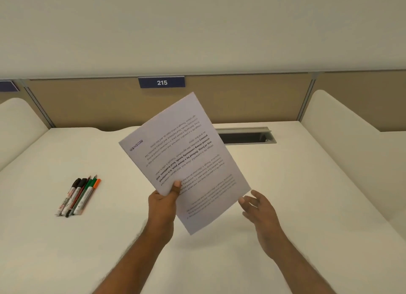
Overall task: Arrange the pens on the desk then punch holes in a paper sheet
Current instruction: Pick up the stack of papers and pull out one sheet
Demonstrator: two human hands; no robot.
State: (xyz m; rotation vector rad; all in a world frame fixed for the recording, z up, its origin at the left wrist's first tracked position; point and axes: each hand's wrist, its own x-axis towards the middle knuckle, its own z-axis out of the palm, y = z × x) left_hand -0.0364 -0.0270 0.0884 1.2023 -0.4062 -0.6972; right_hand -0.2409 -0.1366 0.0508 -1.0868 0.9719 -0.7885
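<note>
Desk [285, 194] — paper sheet [186, 161] hides left hand [162, 202] fingers.

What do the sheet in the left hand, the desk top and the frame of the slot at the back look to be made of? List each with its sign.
White printed sheet: thin matt paper; it bows while held by one edge.
White desk top: smooth, probably laminate; even, faintly glossy.
Grey slot frame: likely metal or plastic; dull sheen.
</note>
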